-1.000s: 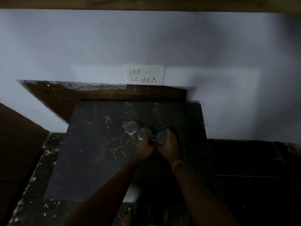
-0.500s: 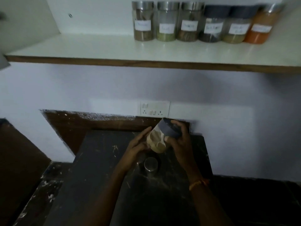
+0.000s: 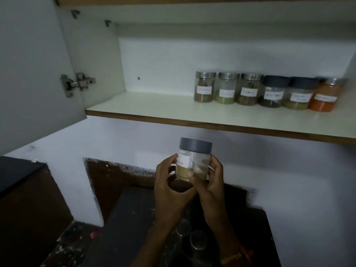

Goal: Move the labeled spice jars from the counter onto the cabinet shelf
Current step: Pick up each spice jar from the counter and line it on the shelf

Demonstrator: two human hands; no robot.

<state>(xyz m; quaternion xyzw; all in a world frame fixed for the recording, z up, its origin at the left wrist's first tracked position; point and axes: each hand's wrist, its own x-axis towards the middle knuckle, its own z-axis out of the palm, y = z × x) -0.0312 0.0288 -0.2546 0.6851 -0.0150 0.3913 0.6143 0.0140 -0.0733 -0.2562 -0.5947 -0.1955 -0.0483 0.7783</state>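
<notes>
while both hands cup it, the grey-lidded jar (image 3: 194,160) sits upright in mid-air, left hand (image 3: 169,182) fingers curled round the label side, right hand (image 3: 210,180) wrapped round the other. shelf (image 3: 154,110) is up and ahead, free space left of the jar row (image 3: 269,91), so probably straight up and forward. two more jars (image 3: 190,234) wait on the counter (image 3: 123,218).

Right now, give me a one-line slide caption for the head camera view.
Both hands, left hand and right hand, hold a grey-lidded spice jar upright below the cabinet shelf.
</notes>
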